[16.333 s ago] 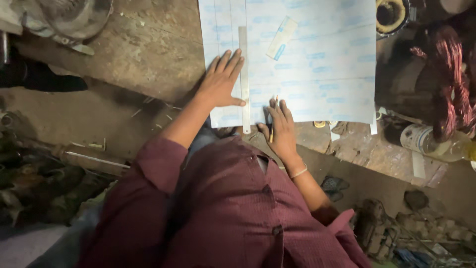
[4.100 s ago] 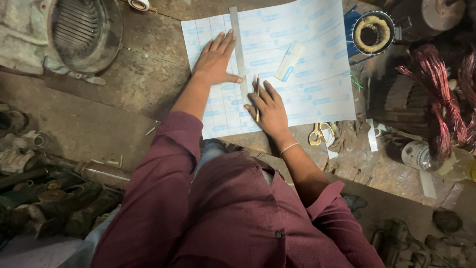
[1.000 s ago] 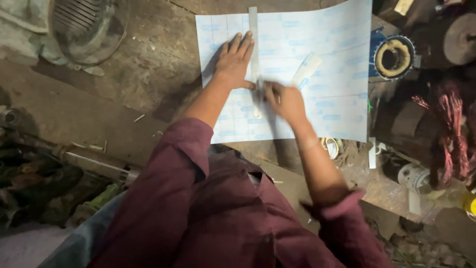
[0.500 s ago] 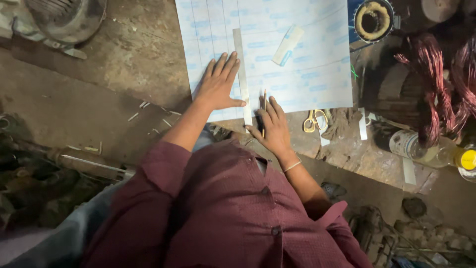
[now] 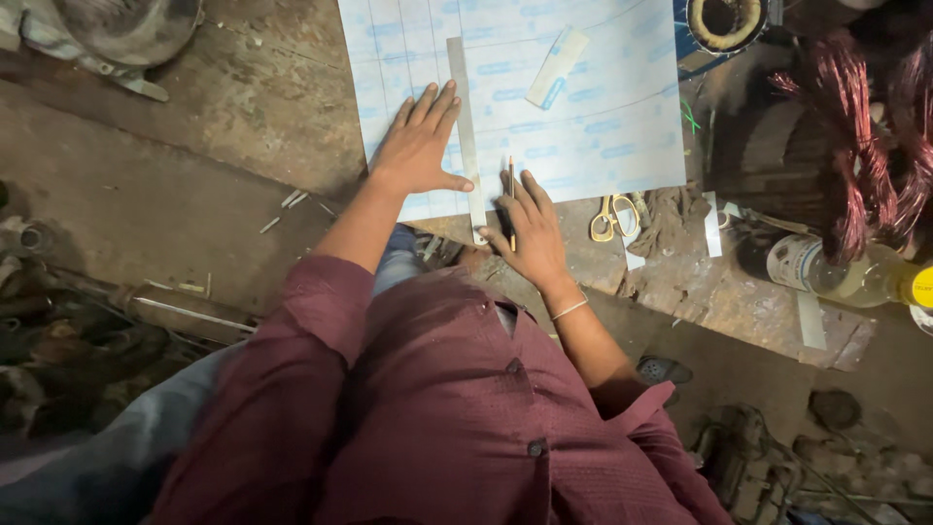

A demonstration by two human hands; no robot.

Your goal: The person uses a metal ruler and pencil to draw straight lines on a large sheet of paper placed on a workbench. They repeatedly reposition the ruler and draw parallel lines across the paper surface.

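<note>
A large white sheet with pale blue print lies on the dirty floor. A long grey ruler runs up and down across it. My left hand lies flat with fingers spread, pressing the ruler and sheet, thumb across the ruler. My right hand rests at the sheet's near edge just right of the ruler and holds a thin pencil that points away from me. A small white and blue strip lies loose on the sheet further up.
Yellow-handled scissors lie on the floor right of my right hand. Copper wire coils and a bottle stand at the right. A round motor part sits top right, a metal housing top left, scrap at the left.
Since a second ago my right hand has drawn back along the ruler from mid sheet to the sheet's near edge. My left hand stays flat on the ruler. The view has shifted a little.
</note>
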